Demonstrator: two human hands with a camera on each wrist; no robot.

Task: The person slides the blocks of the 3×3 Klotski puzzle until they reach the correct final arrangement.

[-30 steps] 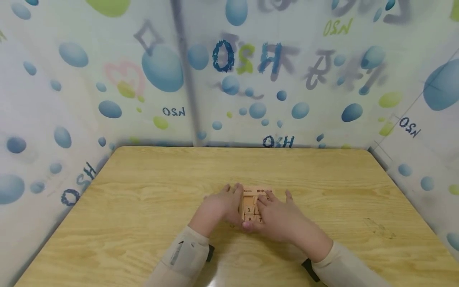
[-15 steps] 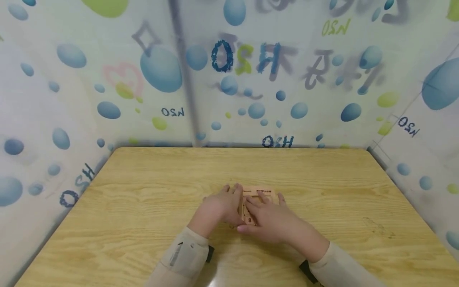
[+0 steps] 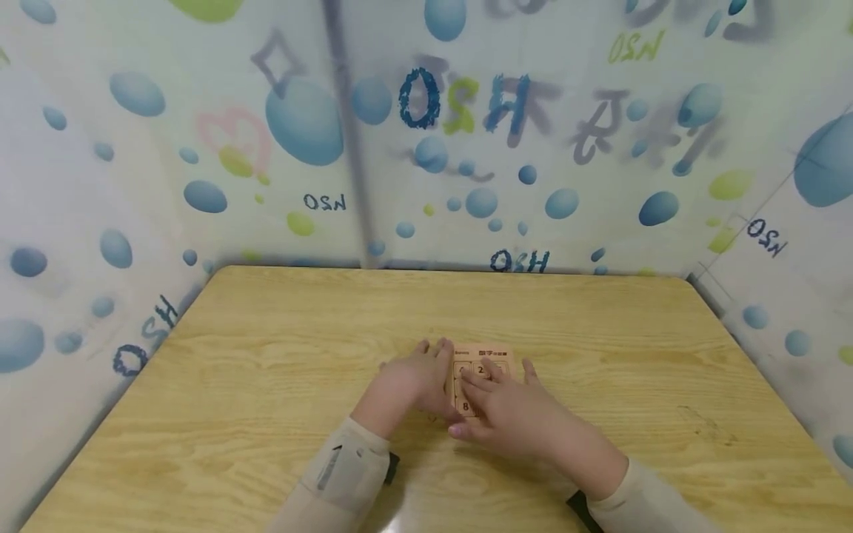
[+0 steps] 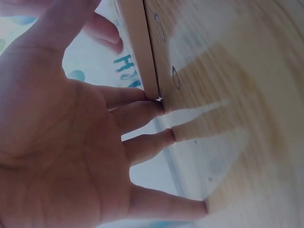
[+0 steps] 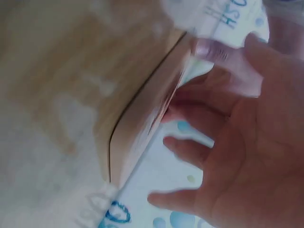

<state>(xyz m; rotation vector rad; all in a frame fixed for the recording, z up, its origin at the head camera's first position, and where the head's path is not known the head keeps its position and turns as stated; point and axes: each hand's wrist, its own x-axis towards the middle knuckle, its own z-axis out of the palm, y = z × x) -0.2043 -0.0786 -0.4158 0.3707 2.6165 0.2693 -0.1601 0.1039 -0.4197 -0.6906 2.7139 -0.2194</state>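
A wooden sliding number puzzle (image 3: pixel 474 348) lies flat on the table, with printed lettering along its far border. Tiles 2 and 8 can be read; most others are under my right hand (image 3: pixel 523 413). That hand reaches over the puzzle from the right, index and middle fingertips on the tiles at the left, thumb near the front edge. Along the left side of the puzzle stands my left hand (image 3: pixel 416 379), its fingers extended and fingertips down on the tabletop. In the left wrist view, the index fingertip meets the corner of the puzzle's side wall (image 4: pixel 137 47).
The wood-grain table (image 3: pixel 320 318) extends around the puzzle on all sides. Behind it and at both sides hang pale walls (image 3: pixel 573 44) printed with blue and green drops. Dark marks (image 3: pixel 706 422) show on the tabletop at right.
My right hand has slid left over the tiles, then slightly back. The upper-left slot, bare one second ago, now holds a tile, with tile 2 beside it. My left hand stays in place.
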